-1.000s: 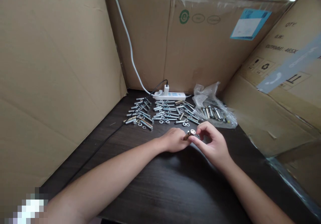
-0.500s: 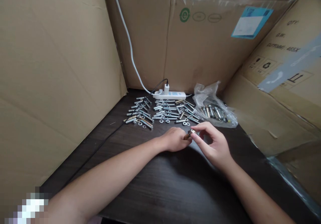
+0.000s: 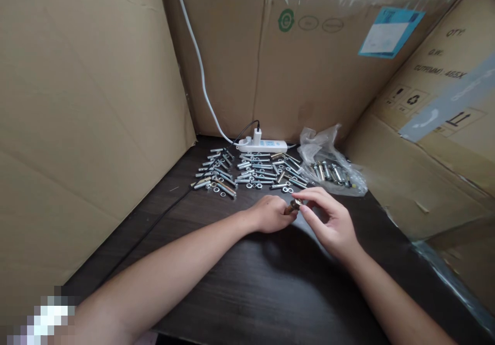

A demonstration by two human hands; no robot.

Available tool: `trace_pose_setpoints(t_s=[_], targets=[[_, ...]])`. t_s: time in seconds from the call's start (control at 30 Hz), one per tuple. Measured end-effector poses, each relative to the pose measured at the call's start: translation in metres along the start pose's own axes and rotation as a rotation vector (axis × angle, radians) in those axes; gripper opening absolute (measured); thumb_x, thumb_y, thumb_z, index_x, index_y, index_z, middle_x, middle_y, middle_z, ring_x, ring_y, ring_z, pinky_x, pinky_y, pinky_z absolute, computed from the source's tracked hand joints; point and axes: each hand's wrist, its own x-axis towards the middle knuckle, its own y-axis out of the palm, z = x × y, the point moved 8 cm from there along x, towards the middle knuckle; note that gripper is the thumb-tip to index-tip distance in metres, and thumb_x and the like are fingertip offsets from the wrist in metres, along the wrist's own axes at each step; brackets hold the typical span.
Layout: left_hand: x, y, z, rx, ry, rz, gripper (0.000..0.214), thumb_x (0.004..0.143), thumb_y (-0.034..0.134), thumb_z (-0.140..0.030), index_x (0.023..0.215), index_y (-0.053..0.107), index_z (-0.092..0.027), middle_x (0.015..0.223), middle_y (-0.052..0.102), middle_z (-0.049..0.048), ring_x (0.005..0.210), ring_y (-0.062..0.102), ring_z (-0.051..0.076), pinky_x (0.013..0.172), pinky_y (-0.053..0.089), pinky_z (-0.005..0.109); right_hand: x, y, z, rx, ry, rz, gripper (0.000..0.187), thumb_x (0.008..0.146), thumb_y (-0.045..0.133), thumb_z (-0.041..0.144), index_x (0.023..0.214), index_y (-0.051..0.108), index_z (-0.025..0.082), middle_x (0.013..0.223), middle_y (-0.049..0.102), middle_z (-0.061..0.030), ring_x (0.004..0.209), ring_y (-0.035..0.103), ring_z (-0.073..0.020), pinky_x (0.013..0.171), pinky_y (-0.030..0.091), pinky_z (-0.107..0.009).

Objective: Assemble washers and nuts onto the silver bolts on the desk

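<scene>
My left hand [image 3: 270, 214] rests on the dark wooden table [image 3: 240, 288], fingers closed round a short brass-coloured bolt [image 3: 291, 207] that sticks out toward the right. My right hand [image 3: 328, 220] meets it there, thumb and forefinger pinched on the bolt's tip, where a small metal piece sits; I cannot make out what that piece is. Just beyond both hands lie several loose silver bolts, sleeves and washers [image 3: 251, 172], spread in rough rows.
A clear plastic bag [image 3: 330, 167] holding more bolts lies at the back right. A white power strip [image 3: 263, 145] with a plug and a white cable sits against the back cardboard wall. Cardboard boxes [image 3: 88, 102] close in the table on three sides.
My right hand's fingers have shifted round the bolt's tip, turning slightly and covering the shiny end piece. My left hand has stayed in place.
</scene>
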Motion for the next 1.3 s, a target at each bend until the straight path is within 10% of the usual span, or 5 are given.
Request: trace_pose_setpoints(t_s=[0.33,0.53,1.0,1.3], targets=[[0.000,-0.002,-0.003,0.024,0.036,0.004,0.037,0.088,0.040,-0.040,0.065,0.059,-0.016,0.064,0.062,0.0056,0.062,0.058,0.017,0.055,0.033,0.025,-0.005,0.006,-0.028,0.220,0.211,-0.058,0.022,0.076,0.068,0.033,0.080,0.051,0.021,0.079,0.054,-0.0010,0.068,0.053,-0.0142,0.063,0.048,-0.027],[-0.001,-0.004,-0.002,-0.018,-0.006,-0.019,0.037,0.088,0.038,-0.040,0.065,0.057,-0.017,0.060,0.058,0.0029,0.057,0.055,0.015,0.053,0.032,0.024,-0.006,0.008,-0.032,0.340,0.196,0.002,0.023,0.084,0.055,0.028,0.105,0.063,0.023,0.104,0.059,-0.0072,0.091,0.057,-0.0206,0.072,0.050,-0.032],[-0.001,-0.001,-0.002,0.016,0.047,-0.041,0.034,0.089,0.039,-0.037,0.067,0.056,-0.017,0.066,0.062,0.0043,0.063,0.058,0.016,0.055,0.032,0.025,-0.004,0.013,-0.033,0.399,0.280,-0.006,0.015,0.077,0.068,0.030,0.081,0.058,0.020,0.085,0.057,-0.0029,0.080,0.056,-0.0167,0.072,0.049,-0.029],[-0.001,-0.002,-0.002,0.020,0.021,-0.021,0.034,0.088,0.039,-0.039,0.067,0.055,-0.017,0.064,0.061,0.0026,0.061,0.057,0.015,0.053,0.031,0.024,-0.008,0.017,-0.035,0.452,0.232,0.067,0.018,0.086,0.056,0.027,0.099,0.068,0.025,0.105,0.058,-0.0046,0.095,0.055,-0.0194,0.082,0.045,-0.031]])
